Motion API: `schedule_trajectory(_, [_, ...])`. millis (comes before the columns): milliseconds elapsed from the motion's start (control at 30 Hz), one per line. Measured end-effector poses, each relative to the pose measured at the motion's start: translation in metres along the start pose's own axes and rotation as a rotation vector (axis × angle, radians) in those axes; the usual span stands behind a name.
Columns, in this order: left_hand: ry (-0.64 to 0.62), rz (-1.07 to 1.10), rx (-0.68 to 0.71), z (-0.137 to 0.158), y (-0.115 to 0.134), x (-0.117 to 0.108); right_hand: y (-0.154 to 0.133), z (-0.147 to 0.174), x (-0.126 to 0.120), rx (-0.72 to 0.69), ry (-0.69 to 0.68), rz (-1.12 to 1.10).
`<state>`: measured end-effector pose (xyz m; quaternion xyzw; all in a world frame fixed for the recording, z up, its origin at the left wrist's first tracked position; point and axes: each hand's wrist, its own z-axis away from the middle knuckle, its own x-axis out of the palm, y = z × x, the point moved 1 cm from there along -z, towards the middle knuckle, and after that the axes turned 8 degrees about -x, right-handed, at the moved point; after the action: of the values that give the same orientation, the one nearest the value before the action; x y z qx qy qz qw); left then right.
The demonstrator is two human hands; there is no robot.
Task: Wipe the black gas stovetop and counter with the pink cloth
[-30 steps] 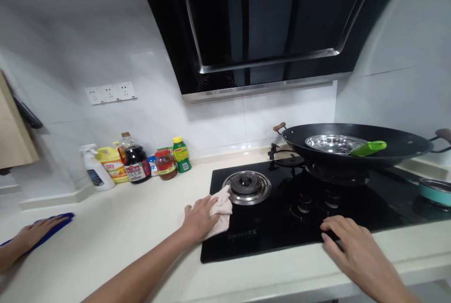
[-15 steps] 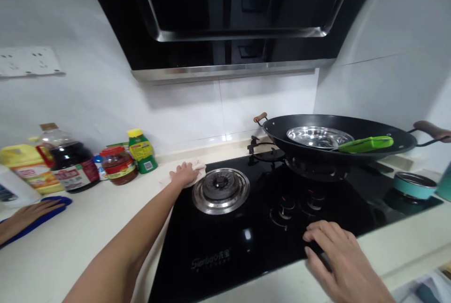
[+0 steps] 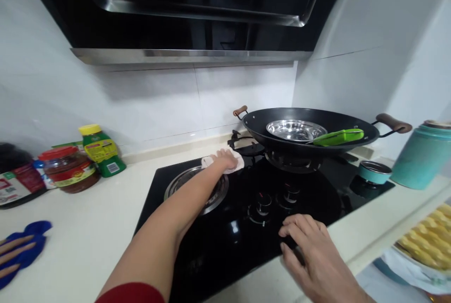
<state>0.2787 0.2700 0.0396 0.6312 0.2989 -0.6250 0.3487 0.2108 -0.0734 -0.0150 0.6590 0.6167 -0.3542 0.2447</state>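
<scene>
A pale cloth lies on the black hob at the left burner's back rim, clasped under the person's left hand. The right hand, loosely curled with nothing in it, is at the hob's front edge, and a wok holding a steel bowl stands beyond the knobs.

**Looking down from the head**

The head-worn camera faces forward and down, close over the flat black glass stovetop, framing the slanted, glossy black range hood above and smooth cream worktop at lower left.
</scene>
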Motion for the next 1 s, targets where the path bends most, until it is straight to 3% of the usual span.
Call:
schedule_trajectory(167, [-0.046, -0.019, 0.088, 0.044, 0.032, 0.01, -0.003, 0.002, 0.0, 0.07, -0.013, -0.028])
schedule_trajectory(533, [0.049, -0.065, 0.257, 0.123, 0.008, 0.008, -0.004, 0.004, 0.004, 0.098, -0.012, -0.051])
schedule_trajectory(800, [0.088, -0.046, 0.234, 0.147, 0.004, 0.009, -0.006, 0.005, 0.004, 0.088, 0.001, -0.016])
schedule_trajectory(1000, [0.088, -0.054, 0.237, 0.148, 0.002, 0.011, -0.001, 0.008, 0.009, 0.071, 0.016, -0.001])
